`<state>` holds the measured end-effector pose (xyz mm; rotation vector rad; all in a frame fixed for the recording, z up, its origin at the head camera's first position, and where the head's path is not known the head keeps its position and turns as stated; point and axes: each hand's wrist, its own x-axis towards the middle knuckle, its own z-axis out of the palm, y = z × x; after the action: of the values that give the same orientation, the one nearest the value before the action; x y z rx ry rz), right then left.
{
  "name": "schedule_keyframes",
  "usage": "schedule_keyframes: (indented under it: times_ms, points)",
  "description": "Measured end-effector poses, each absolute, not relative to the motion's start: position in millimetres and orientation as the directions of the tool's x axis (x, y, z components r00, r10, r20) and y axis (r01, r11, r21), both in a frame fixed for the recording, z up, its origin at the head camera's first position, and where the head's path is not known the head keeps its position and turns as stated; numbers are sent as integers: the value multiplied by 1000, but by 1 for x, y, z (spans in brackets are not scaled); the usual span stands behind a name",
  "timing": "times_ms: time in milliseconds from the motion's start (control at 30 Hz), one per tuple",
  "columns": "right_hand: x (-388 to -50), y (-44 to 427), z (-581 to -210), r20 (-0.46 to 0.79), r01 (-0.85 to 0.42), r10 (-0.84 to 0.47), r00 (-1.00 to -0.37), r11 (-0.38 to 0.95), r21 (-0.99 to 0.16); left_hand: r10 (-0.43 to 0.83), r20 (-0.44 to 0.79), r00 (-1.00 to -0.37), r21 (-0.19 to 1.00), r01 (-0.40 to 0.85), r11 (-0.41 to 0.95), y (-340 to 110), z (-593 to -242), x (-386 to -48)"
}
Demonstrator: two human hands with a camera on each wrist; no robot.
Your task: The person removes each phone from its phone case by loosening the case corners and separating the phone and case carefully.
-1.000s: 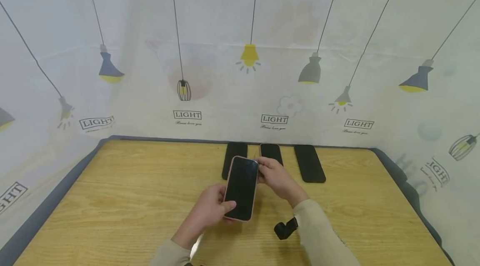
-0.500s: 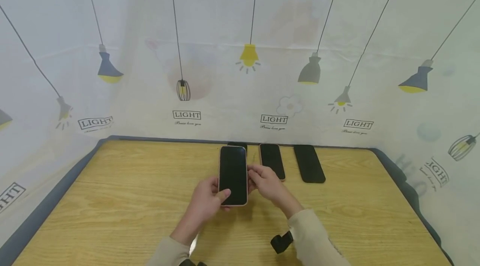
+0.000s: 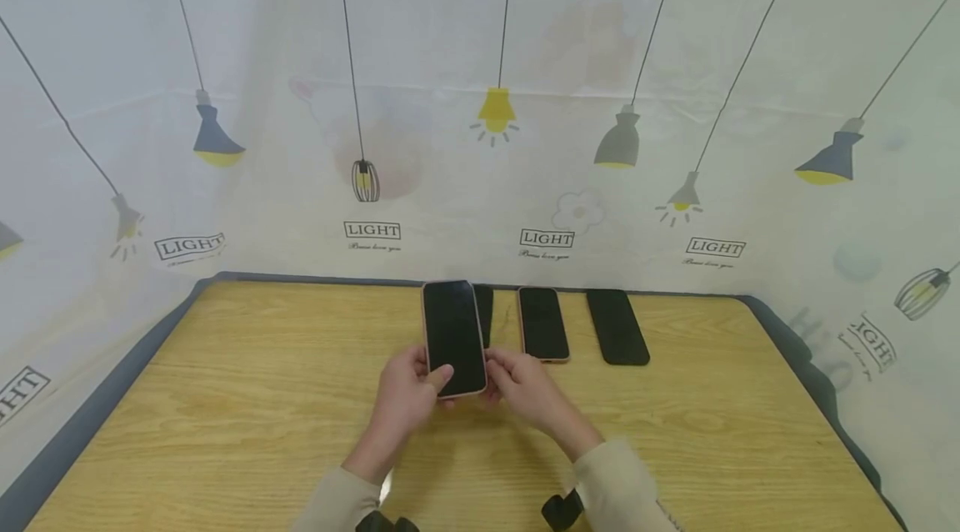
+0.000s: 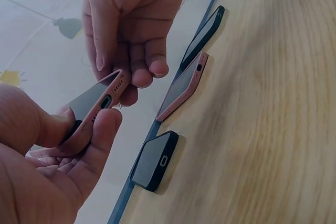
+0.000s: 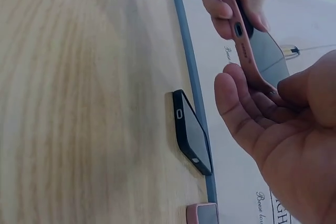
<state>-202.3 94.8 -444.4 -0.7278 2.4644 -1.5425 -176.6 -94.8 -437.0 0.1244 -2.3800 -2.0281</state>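
Observation:
A phone in a pink case (image 3: 455,336) is held up off the table, its dark screen facing the head camera. My left hand (image 3: 405,394) grips its lower left part, thumb on the screen and fingers behind. At the lower right corner, my right hand (image 3: 528,394) pinches the case; in the right wrist view that hand (image 5: 289,129) has its thumb by the screen and fingers beneath. The case's bottom edge with its port (image 4: 106,101) shows in the left wrist view. Partly behind the held phone lies a black-cased phone (image 3: 484,315).
Along the back edge of the wooden table (image 3: 262,399) lie another pink-cased phone (image 3: 543,323) and a black phone (image 3: 618,327). Behind them hangs a white cloth (image 3: 450,207) printed with lamps. Black wrist devices show at both sleeves.
Both hands have moved left and slightly away with the held phone, which now tilts the other way. The middle pink-cased phone has come fully into view.

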Motion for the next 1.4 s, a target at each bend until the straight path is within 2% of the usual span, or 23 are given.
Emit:
schedule_keyframes:
  times_ms: [200,433,533,733,1067,1400]
  points:
    - [-195,86,-447,216,-429,-455,-864,439,-790,-109,-11,-994,982,-32,189,-95,-438,-179]
    - [-190,76,-448,306,-531,-445,-842,578,-619,-140,28,-990,957,-15,291,-93,-436,-180]
    - [-188,71,-448,303,-529,-437,-847,639,-559,-146,43,-988,945,-8,327,-92,-436,-179]
    - [-181,65,-447,298,-484,-382,-875,721,-496,-116,25,-993,963,-7,270,-89,-440,-178]
    - [-178,63,-447,276,-426,-325,-905,703,-569,-102,49,-994,953,16,301,-86,-435,-175]
    - [-181,70,-444,227,-377,-322,-919,557,-740,-93,12,-996,976,-8,217,-92,-434,-175]
